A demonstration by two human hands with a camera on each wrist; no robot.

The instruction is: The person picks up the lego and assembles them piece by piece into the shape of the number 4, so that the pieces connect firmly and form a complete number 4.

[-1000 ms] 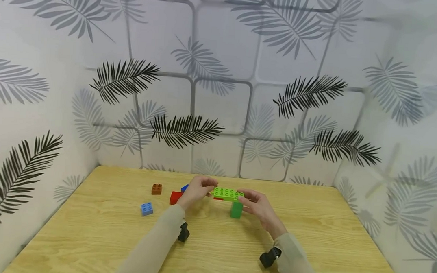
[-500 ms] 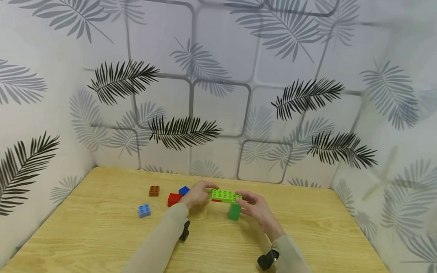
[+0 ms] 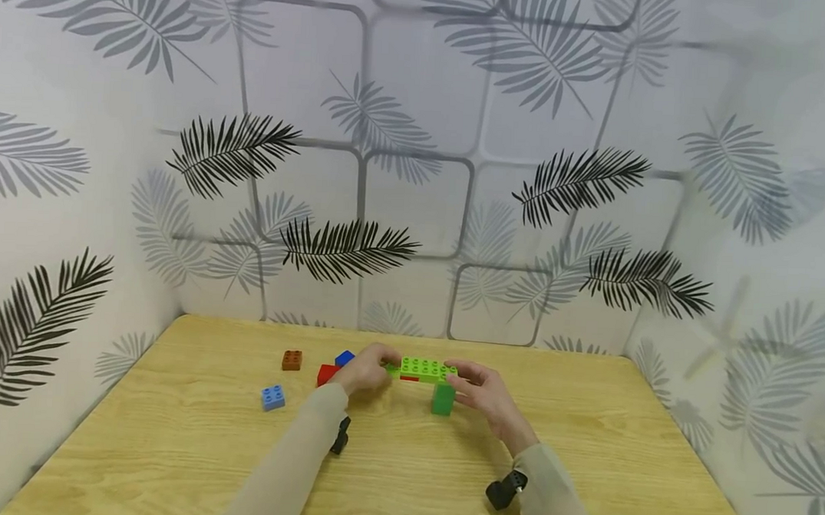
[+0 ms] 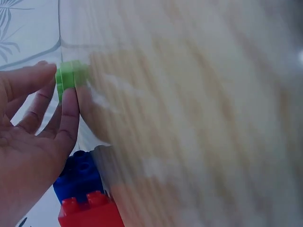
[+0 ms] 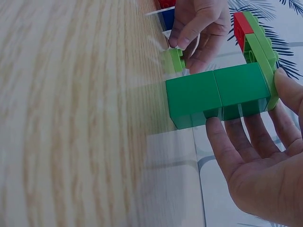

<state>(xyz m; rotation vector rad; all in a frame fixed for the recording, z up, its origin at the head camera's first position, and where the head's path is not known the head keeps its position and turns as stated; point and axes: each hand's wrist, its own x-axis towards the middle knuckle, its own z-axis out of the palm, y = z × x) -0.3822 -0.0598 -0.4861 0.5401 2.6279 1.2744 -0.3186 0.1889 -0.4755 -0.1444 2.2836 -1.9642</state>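
My left hand [image 3: 365,367] pinches a small lime green brick [image 4: 71,77], low over the table, just left of a built piece. In that piece, a long lime green brick [image 3: 427,369] lies across the top of two stacked dark green bricks [image 5: 215,94]. A red brick [image 5: 240,30] sits under the long brick's free end. My right hand [image 3: 491,399] grips the stack's right end; in the right wrist view, its thumb is at the long brick and its fingers touch the dark green bricks. The stack stands upright on the table.
Left of my left hand lie a red brick [image 3: 327,374] and a blue brick [image 3: 344,358], partly hidden by that hand in the head view. Farther left are a brown brick [image 3: 292,360] and a light blue brick [image 3: 273,397]. A patterned wall covering [image 3: 411,288] rises behind the table [image 3: 403,472].
My left hand has drawn slightly left, away from the long lime green brick's end, and the small lime green brick now shows at its fingertips. My right hand stays at the stack.
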